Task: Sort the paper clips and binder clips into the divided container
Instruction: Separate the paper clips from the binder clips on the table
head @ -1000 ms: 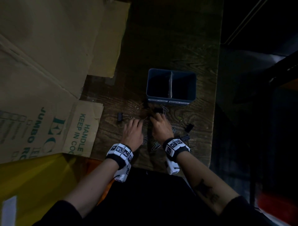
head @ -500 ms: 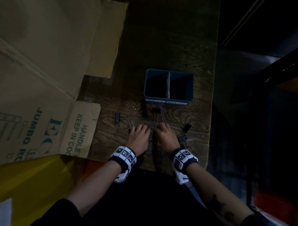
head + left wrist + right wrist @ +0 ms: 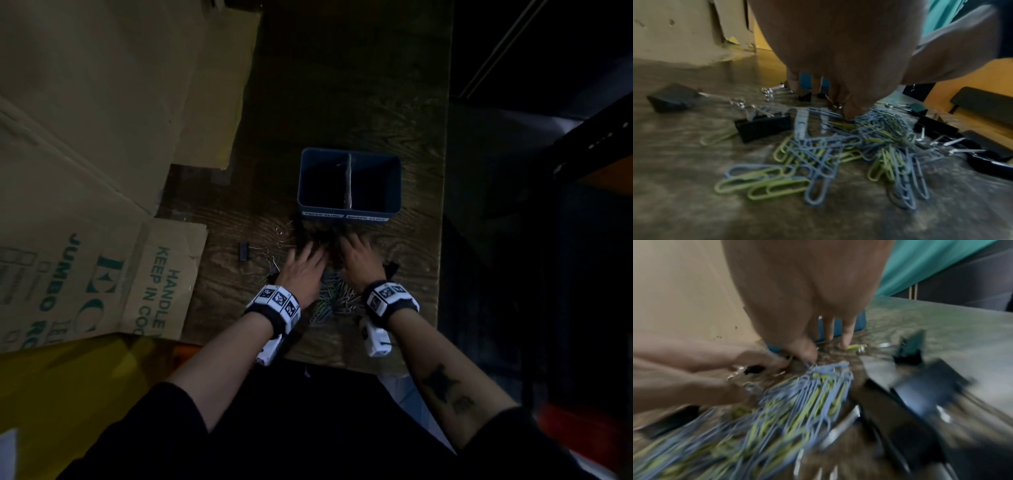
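Note:
The blue divided container stands on the wooden table, with two white labels on its front wall. Just in front of it, my left hand and right hand lie side by side, fingers spread and pressing on the table. A heap of blue and green paper clips lies between my wrists, seen close up as paper clips in the left wrist view. Black binder clips lie around the heap; one binder clip sits apart at the left. The right wrist view is blurred; the right hand's fingertips touch the table.
Flattened cardboard boxes cover the table's left side and overlap its edge. The table's right edge drops to a dark floor. More binder clips lie right of the heap.
Both hands drew back toward me across the table, then slid forward again to just in front of the container. The paper clips now lie heaped between my wrists.

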Action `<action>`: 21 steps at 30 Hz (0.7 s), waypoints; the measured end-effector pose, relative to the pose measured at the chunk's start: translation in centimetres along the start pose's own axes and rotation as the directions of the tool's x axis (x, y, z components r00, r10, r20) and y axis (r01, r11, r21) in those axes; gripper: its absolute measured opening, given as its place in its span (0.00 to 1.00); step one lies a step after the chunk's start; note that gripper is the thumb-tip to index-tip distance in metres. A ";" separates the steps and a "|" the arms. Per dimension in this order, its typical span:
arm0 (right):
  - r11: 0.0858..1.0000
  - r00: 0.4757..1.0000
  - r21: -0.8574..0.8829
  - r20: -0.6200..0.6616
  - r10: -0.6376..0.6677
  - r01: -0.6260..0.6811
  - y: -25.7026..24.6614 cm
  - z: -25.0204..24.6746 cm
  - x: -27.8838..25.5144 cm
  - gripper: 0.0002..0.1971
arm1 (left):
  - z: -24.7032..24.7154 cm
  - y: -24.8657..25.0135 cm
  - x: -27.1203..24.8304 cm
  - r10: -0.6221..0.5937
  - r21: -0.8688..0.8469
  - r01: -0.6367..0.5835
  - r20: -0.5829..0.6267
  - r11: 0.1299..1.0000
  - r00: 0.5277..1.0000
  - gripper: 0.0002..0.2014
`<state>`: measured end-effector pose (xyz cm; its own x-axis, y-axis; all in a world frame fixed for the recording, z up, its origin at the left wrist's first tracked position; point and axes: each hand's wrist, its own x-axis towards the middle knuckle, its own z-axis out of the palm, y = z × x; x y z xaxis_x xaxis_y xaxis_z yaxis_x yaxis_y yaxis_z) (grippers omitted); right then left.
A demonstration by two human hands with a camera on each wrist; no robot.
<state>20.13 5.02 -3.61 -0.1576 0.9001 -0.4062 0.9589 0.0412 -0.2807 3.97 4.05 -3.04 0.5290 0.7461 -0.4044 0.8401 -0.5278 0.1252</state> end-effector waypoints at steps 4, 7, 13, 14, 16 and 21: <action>0.992 0.995 -0.114 0.090 -0.036 0.046 -0.3 0.4 -0.1 0.41 | 0.2 -1.2 -0.5 -0.038 0.018 0.038 0.002 0.999 0.999 0.34; 0.990 0.993 -0.105 0.076 -0.087 0.095 -0.6 1.3 -1.7 0.38 | 0.4 -1.9 -0.8 -0.078 -0.018 0.078 -0.005 0.997 0.997 0.32; 0.971 0.970 0.035 0.057 -0.236 0.234 -0.8 2.6 -3.8 0.38 | -0.2 -1.6 -0.2 -0.135 -0.118 0.129 -0.040 0.985 0.990 0.29; 0.975 0.976 0.043 0.023 -0.218 0.216 -0.6 2.4 -3.9 0.36 | -0.4 -1.5 -0.1 -0.139 -0.130 0.132 -0.050 0.983 0.989 0.28; 0.992 0.991 0.038 -0.062 -0.120 0.123 0.1 1.6 -3.7 0.31 | -0.7 -1.3 -0.1 -0.154 -0.172 0.139 -0.081 0.975 0.985 0.28; 0.998 1.000 0.060 -0.011 0.001 0.000 1.3 1.1 -3.6 0.25 | -0.6 -3.5 -2.7 -0.360 -0.393 0.252 -0.233 0.884 0.903 0.22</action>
<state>21.70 1.35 -3.43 -0.1541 0.9049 -0.3967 0.9431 0.0149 -0.3323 -0.31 4.09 -1.84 0.2032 0.9586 -0.1998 0.9233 -0.1196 0.3650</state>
